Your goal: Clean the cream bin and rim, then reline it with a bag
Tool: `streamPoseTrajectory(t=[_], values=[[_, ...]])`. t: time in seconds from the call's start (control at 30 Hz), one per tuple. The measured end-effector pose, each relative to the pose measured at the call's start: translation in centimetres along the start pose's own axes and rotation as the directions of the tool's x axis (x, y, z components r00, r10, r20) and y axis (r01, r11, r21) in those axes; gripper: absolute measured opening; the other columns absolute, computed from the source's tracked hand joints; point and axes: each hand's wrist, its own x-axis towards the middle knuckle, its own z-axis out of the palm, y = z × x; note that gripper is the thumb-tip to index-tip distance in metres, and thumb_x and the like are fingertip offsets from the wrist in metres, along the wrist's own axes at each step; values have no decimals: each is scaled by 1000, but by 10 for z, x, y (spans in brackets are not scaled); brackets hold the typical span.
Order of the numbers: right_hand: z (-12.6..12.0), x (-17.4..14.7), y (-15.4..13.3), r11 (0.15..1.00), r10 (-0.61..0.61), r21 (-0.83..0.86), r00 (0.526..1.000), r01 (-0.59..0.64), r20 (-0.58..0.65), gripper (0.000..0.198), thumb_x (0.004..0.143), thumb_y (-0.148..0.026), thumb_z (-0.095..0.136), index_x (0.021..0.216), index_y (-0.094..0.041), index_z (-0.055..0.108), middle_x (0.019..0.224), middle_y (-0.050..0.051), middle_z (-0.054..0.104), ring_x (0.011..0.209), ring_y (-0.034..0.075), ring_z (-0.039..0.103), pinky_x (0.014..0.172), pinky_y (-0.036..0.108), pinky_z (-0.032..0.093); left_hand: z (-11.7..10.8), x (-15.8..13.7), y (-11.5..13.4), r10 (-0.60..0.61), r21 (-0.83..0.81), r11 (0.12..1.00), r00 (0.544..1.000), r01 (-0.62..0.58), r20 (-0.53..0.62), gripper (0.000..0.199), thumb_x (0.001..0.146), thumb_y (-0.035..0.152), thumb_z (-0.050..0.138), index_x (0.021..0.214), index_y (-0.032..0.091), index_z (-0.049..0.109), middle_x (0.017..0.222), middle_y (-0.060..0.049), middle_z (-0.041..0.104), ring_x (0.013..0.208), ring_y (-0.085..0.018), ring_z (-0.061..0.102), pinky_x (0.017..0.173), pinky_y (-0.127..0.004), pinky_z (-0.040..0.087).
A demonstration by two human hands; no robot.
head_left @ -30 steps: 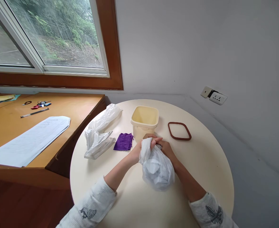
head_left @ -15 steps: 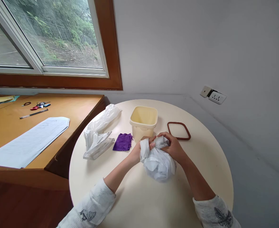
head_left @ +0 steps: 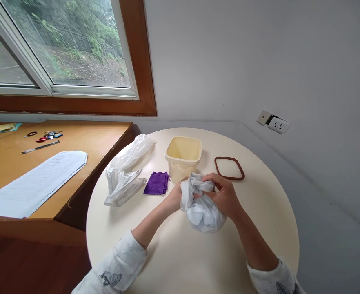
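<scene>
While both hands are at the same white bag [head_left: 205, 218], the step in hand looks like working its bunched neck: the plastic is drawn up into a twisted fold above a rounded bulge. The left hand [head_left: 176, 195], its fingers mostly hidden behind the fold, appears closed around the neck; the right hand [head_left: 224, 197] pinches the gathered plastic between thumb and fingers. The bag is near the middle of the round table [head_left: 180, 261], though whether its underside rests on the top or hangs just above cannot be told. Any further work on the neck seems to call for a firm left grip and a freer right one, as the thin plastic could slip or spring loose.

What the bag holds, if anything, cannot be made out through the crumpled white. Just beyond the hands, toward the table's far edge, a cream tub [head_left: 182, 170] stands upright with its mouth uncovered; its inner walls show, but not enough of its floor to judge what lies there. Toward the left edge lies a slack translucent bag [head_left: 127, 163], with a folded purple cloth [head_left: 156, 183] between it and the tub. Toward the right edge lies a brown square rim [head_left: 235, 178].
</scene>
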Motion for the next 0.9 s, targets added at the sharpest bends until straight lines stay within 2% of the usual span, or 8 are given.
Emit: streamPoseTrajectory(t=[0.17,0.3,0.4,0.53,0.67,0.77,0.83,0.9], values=[[6,-7,-11,999,34,-25,976,-30,215,22,74,-13,51,88,-24,65,94,2,66,91,19,58,71,28,47,-2,0,-1,52,54,997,998,-54,27,26,64,18,73,88,13,65,85,-5,64,78,-19,57,65,-27,44],[3,-7,-18,977,19,-209,954,45,298,35,77,-9,43,96,-27,66,102,1,66,102,19,54,91,36,38,-2,1,1,105,67,992,994,-105,12,25,64,17,71,88,13,64,85,-5,64,80,-18,58,70,-28,45],[3,-8,-26,940,30,-330,940,89,339,43,77,-5,38,99,-29,65,110,-1,62,109,19,49,96,39,32,-1,0,1,117,92,989,993,-115,-25,27,63,17,72,87,13,62,84,-5,63,79,-18,57,71,-28,45],[7,-11,-31,863,77,-500,958,74,276,44,76,-4,36,96,-30,66,113,1,55,108,19,46,93,38,35,-1,0,-1,101,112,989,992,-93,-76,34,60,20,75,89,13,59,83,-4,62,76,-17,57,70,-28,44],[11,-12,-28,824,51,-559,969,95,240,39,75,-5,39,89,-29,67,117,1,52,111,20,43,93,39,35,2,0,-3,99,93,991,992,-92,-74,34,60,19,74,90,14,58,82,-3,62,74,-16,56,71,-28,44],[11,-10,-25,821,-21,-557,982,123,187,37,75,-4,39,87,-27,66,114,2,53,110,20,45,93,39,33,3,0,-3,104,119,989,991,-93,-87,26,62,17,73,82,13,57,78,-2,61,69,-13,54,66,-26,43],[12,-11,-26,824,-112,-547,988,150,103,32,75,-6,41,88,-25,64,108,3,55,105,19,48,93,39,33,3,0,-2,104,145,986,988,-87,-113,21,63,19,72,76,13,57,75,-2,60,68,-14,54,64,-25,43],[14,-13,-29,823,-221,-538,975,185,-3,22,77,-10,45,86,-22,61,100,5,56,97,18,52,91,38,33,2,1,0,92,163,984,984,-67,-151,20,63,22,72,73,13,57,73,-2,60,70,-15,54,63,-26,43]])
